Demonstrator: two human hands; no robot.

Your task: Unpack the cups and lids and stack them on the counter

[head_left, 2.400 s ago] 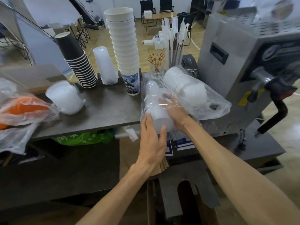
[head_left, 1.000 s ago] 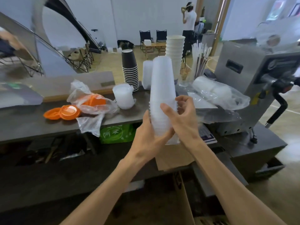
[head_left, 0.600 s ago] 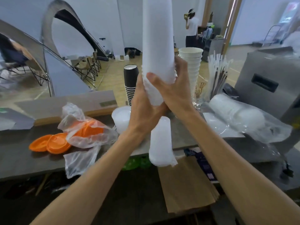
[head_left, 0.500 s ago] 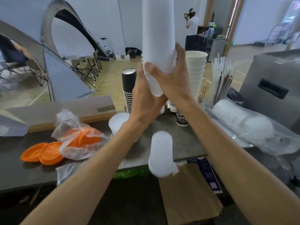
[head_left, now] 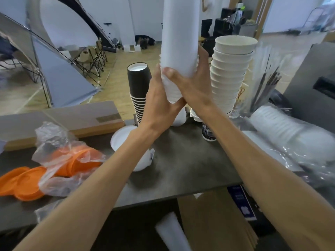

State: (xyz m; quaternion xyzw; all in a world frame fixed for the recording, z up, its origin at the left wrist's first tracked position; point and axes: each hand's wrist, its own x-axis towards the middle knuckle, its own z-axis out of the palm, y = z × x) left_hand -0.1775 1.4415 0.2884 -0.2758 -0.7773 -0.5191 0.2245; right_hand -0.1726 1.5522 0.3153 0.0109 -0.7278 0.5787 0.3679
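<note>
While I hold this tall white cup stack [head_left: 179, 33] upright above the table [head_left: 188, 167], its top runs out of view, so I cannot tell its full height. Both my left hand [head_left: 159, 105] and right hand [head_left: 192, 86] are wrapped around its lower end, gripping it. It seems freed of its wrapper; next I judge it must go down steady on bare table, between the black cups [head_left: 138, 91] and the paper cup stack [head_left: 232, 73]. Bagged lids [head_left: 288, 127] lie right, orange lids [head_left: 23, 182] left. Smallest, the printed cup [head_left: 208, 133]: its writing is too blurred to read.
</note>
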